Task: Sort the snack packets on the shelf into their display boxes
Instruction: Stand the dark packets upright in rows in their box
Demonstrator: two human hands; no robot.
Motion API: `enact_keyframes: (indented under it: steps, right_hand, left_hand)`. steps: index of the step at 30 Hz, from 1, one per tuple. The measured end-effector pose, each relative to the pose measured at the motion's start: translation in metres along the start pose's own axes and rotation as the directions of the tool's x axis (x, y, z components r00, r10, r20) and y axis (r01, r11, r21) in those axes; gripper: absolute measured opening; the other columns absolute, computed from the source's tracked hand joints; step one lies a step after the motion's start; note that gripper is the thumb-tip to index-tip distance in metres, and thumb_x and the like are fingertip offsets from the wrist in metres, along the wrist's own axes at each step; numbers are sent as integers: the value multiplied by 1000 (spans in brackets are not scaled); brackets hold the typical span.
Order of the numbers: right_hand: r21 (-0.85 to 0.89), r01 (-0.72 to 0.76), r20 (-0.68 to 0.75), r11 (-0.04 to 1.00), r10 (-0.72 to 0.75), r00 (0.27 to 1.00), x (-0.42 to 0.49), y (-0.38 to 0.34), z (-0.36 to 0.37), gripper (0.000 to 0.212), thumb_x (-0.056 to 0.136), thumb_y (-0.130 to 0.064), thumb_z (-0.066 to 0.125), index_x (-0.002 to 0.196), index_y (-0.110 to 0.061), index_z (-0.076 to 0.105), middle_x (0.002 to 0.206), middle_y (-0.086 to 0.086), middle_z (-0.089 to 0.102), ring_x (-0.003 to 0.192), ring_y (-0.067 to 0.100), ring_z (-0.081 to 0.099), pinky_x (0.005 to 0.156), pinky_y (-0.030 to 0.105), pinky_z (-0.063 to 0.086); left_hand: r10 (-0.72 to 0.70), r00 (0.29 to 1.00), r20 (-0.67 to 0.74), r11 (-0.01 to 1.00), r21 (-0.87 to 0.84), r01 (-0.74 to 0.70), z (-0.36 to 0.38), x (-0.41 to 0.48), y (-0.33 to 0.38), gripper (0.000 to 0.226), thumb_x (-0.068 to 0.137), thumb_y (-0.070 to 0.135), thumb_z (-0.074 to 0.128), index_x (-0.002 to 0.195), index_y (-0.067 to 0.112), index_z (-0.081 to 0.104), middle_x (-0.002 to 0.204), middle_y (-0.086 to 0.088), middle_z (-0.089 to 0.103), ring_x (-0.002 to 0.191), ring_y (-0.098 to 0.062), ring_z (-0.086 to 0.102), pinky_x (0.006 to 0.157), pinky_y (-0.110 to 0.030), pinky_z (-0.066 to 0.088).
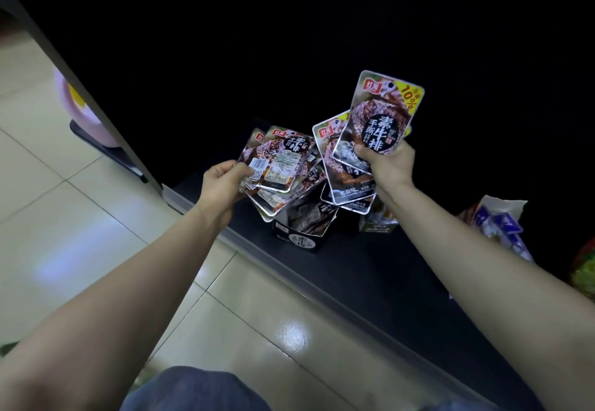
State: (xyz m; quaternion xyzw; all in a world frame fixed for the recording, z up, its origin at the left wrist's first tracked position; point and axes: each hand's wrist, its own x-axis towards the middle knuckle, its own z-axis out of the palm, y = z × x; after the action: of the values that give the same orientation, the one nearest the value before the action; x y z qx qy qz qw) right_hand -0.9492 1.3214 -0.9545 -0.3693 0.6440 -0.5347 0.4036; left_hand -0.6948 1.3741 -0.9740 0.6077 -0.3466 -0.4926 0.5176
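Note:
My left hand (225,182) grips a fanned bunch of silver-and-black snack packets (278,166), some showing their label backs. My right hand (388,164) holds several more of the same packets (378,114) upright, fronts toward me. Both bunches hover above a black display box (306,236) that stands on the dark shelf (370,269) near its front edge, with dark packets inside it.
A second, lighter display box (378,222) stands just right of the black one, partly hidden by my right forearm. Blue-and-white packets (502,227) and a red-green pack (584,265) lie at the shelf's right. The back of the shelf is dark. Tiled floor lies to the left.

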Motion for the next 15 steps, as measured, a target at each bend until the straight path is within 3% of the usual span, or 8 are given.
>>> enact_keyframes:
  steps: [3,6,10,15]
  right_hand:
    - [39,37,-36,999,-35,999,-1,-3,11,67,72,-19,86,124,5,50,127,22,59,117,35,58,102,48,47]
    - [72,82,-13,994,-81,997,-5,-7,25,65,78,-17,82,129,1,46,132,12,56,121,22,53,107,38,40]
    - [66,58,2,996,-58,998,-11,11,38,36,81,-18,79,99,-12,48,97,-7,58,96,14,55,93,34,47]
    - [39,42,78,998,-45,996,-14,23,37,39,84,-17,75,103,-14,40,91,-16,50,82,-4,50,80,19,39]
  left_hand:
    - [-4,1000,-23,999,-34,3,-6,2,0,34,90,-5,54,60,7,44,40,9,51,36,-4,49,43,-16,43]
    - [-31,999,-32,998,-48,29,-17,5,-4,31,89,-4,55,62,6,46,43,6,56,40,-7,54,44,-18,45]
    - [-50,998,-35,997,-58,48,-27,6,-7,26,89,-3,57,65,5,51,52,1,64,47,-10,61,47,-20,49]
    - [-93,996,14,994,-51,93,-38,8,-15,23,89,-2,57,68,5,53,62,-5,68,56,-16,65,53,-23,54]
